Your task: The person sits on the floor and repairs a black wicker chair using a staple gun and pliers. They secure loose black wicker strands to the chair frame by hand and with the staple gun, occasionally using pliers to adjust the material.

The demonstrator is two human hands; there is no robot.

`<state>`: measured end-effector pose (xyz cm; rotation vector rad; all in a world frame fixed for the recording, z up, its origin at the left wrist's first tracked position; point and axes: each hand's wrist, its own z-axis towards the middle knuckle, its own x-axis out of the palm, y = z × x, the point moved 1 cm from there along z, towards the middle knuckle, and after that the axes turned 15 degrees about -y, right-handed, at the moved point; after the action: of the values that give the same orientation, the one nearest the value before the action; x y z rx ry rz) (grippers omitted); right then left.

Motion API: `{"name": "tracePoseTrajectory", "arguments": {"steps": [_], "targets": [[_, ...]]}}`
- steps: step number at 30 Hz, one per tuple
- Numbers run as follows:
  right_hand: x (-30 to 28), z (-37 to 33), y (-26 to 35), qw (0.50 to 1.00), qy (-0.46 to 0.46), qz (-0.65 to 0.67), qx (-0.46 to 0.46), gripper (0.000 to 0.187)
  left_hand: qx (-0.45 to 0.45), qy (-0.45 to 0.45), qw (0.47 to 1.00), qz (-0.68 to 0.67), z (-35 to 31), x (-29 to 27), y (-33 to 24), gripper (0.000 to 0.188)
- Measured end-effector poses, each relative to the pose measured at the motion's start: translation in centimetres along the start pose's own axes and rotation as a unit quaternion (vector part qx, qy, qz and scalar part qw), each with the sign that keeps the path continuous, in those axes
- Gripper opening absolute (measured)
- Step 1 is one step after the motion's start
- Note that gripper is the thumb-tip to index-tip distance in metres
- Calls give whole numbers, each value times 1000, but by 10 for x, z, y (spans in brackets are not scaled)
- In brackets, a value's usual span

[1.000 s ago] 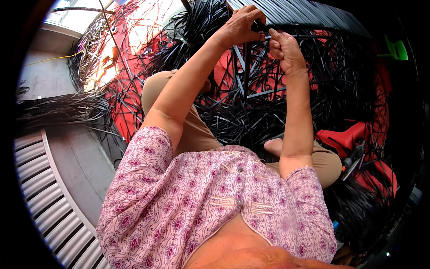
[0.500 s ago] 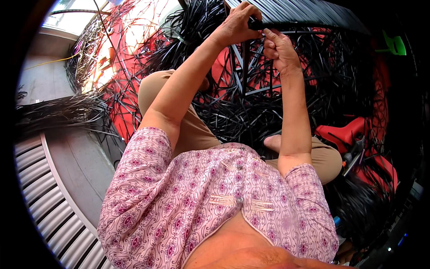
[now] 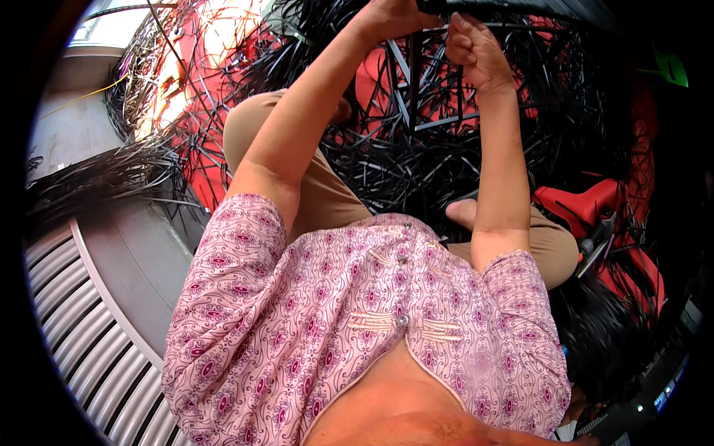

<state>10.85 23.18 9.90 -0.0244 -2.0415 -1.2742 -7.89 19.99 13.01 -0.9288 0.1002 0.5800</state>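
At the top edge of the head view lies the edge of a woven black panel [image 3: 520, 7], made of close flat strips. Black metal frame bars [image 3: 413, 82] stand below it. My left hand [image 3: 390, 18] is at the panel's left corner, its thumb along the underside; the picture's edge cuts off most of its fingers. Just right of it, below the panel's edge, my right hand [image 3: 480, 56] is closed with fingers curled and thumb pressed to them. Whatever the right fingers pinch is too small to make out. Loose black strips [image 3: 401, 175] lie heaped beneath both hands.
A red floor covering [image 3: 204, 186] shows under the tangled strips. On the right are a red tool-like object [image 3: 584, 204] and a bright green object [image 3: 671, 68]. A slatted grey metal piece [image 3: 97, 327] and a bundle of black strips [image 3: 104, 175] lie left. My crossed legs [image 3: 256, 137] frame the heap.
Both hands and the panel sit higher in the picture, with the left fingers now mostly cut off. My right hand has moved slightly right, away from the left, still closed.
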Motion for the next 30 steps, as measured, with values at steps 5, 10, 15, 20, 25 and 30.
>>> {"name": "tracePoseTrajectory", "arguments": {"steps": [5, 10, 15, 20, 25, 30], "targets": [[-26, 11, -42, 995, -95, 5, -35, 8, 42, -11, 997, 57, 15, -3, 25, 42], [-44, 10, -87, 976, -161, -129, -72, 19, -11, -55, 995, 79, 44, -11, 76, 49], [-36, 41, -85, 973, -200, -91, -71, 25, -27, -143, 962, 233, 67, -19, 115, 49], [-34, 76, -88, 985, -145, -61, -69, 23, -77, -37, 964, 253, 96, -30, 156, 38], [-65, 79, -116, 977, -196, -82, -21, 21, -148, -81, 968, 183, 102, -29, 206, 26], [-88, 80, -139, 975, -199, -90, 35, 21, -163, -111, 947, 255, 89, -34, 268, 27]]}}
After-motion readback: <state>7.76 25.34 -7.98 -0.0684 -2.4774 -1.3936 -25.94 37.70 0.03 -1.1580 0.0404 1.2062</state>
